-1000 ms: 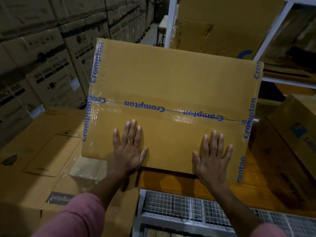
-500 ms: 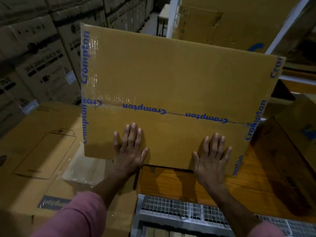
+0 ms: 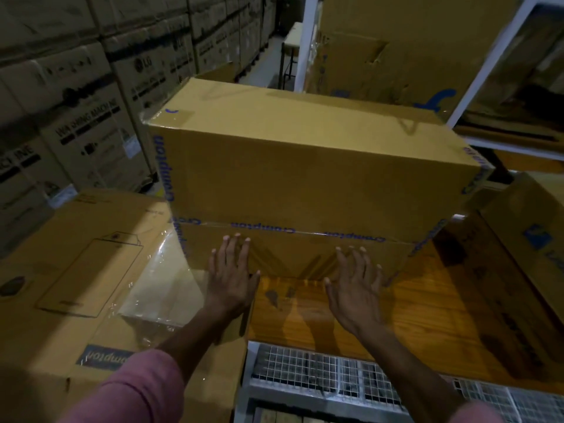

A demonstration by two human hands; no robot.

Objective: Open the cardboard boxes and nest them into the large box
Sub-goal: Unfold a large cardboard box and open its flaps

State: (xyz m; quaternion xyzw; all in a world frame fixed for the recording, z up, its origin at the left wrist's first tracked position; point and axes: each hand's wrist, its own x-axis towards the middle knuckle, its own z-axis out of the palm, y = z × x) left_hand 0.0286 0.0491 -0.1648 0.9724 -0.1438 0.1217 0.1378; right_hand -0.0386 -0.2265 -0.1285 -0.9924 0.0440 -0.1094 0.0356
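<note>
On the wooden table top (image 3: 427,315), the taped cardboard box (image 3: 305,184) has tipped back from leaning toward the person and now sits squarely, its seam still sealed. Left hand (image 3: 232,276) and right hand (image 3: 357,288), fingers spread wide and holding nothing, rest at its lower front; opening likely comes next.

Taped box (image 3: 314,178) sits on desk (image 3: 427,309), its left end overhanging the flat box (image 3: 76,270). Left of taped box: flat box, w/ stacked cartons (image 3: 76,102) behind. Right of it: leaning box (image 3: 525,254). In front: both hands, wire rack (image 3: 320,377). Behind it: shelf post (image 3: 305,41).
</note>
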